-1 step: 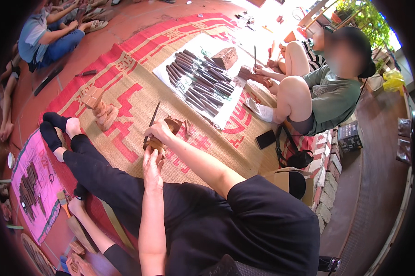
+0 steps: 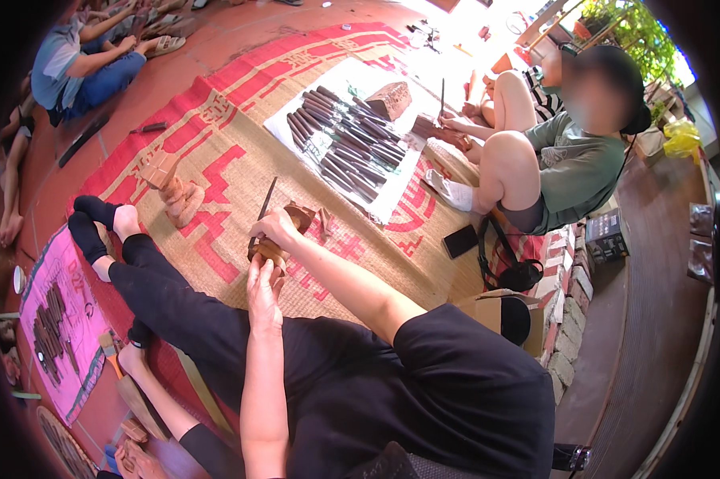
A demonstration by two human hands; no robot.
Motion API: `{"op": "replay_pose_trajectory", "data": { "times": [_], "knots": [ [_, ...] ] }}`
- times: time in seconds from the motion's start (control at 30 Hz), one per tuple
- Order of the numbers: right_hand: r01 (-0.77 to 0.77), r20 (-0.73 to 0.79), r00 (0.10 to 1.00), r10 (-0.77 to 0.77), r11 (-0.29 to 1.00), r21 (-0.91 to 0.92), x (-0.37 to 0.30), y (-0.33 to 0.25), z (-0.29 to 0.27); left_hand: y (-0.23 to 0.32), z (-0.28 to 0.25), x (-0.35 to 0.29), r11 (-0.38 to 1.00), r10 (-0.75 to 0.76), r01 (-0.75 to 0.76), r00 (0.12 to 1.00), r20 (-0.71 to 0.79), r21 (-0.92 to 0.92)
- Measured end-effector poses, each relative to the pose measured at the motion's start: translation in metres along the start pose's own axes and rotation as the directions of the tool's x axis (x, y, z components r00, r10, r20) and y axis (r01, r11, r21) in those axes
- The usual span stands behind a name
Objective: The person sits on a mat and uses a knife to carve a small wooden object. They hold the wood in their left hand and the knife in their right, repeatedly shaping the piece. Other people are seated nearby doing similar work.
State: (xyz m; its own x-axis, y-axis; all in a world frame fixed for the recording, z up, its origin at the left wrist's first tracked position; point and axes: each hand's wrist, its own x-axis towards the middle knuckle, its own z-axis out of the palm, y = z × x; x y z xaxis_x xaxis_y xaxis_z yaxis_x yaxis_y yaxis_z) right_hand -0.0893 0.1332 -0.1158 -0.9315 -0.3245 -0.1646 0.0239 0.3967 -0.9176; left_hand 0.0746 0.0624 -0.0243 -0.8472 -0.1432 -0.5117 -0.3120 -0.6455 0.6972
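Observation:
My left hand [image 2: 264,289] is closed around the near end of a brown wooden piece [image 2: 270,254], its fingers along the underside. My right hand [image 2: 276,229] lies over the same wood, closed on a slender dark tool [image 2: 270,196] that sticks up and away from the fist. Whether the tool is a file or a chisel is hard to make out. More brown wood [image 2: 300,215] shows just beyond the right hand, and a small wood scrap [image 2: 325,222] lies beside it on the mat. The fingers partly hide where tool and wood meet.
A red and tan woven mat [image 2: 216,231] spreads under my legs. Many dark-handled tools [image 2: 348,148] lie on a white cloth, beside a wooden block [image 2: 390,101]. A carved wooden figure [image 2: 183,199] stands left. A person [image 2: 575,160] sits at right, near a phone [image 2: 460,242].

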Motion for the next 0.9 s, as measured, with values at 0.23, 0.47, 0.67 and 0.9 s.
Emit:
{"op": "replay_pose_trajectory", "data": {
  "times": [0.23, 0.47, 0.67, 0.9],
  "knots": [
    [-0.198, -0.052, 0.973, 0.225, 0.928, 0.315, -0.016, -0.031, -0.010, -0.001, -0.003, 0.001, 1.000, 0.007, -0.006, 1.000, 0.018, -0.014],
    [-0.235, -0.135, 0.957, 0.258, 0.958, 0.166, -0.019, -0.034, -0.015, -0.001, -0.002, 0.004, 1.000, -0.016, 0.015, 1.000, -0.014, -0.014],
    [0.088, -0.124, 0.989, -0.078, 0.993, 0.081, -0.020, -0.034, -0.004, 0.003, 0.000, 0.002, 1.000, 0.000, -0.001, 1.000, 0.024, 0.025],
    [-0.242, -0.105, 0.955, 0.277, 0.933, 0.265, -0.027, -0.038, -0.015, -0.002, -0.003, 0.002, 1.000, 0.010, -0.010, 1.000, -0.021, -0.020]
  ]
}}
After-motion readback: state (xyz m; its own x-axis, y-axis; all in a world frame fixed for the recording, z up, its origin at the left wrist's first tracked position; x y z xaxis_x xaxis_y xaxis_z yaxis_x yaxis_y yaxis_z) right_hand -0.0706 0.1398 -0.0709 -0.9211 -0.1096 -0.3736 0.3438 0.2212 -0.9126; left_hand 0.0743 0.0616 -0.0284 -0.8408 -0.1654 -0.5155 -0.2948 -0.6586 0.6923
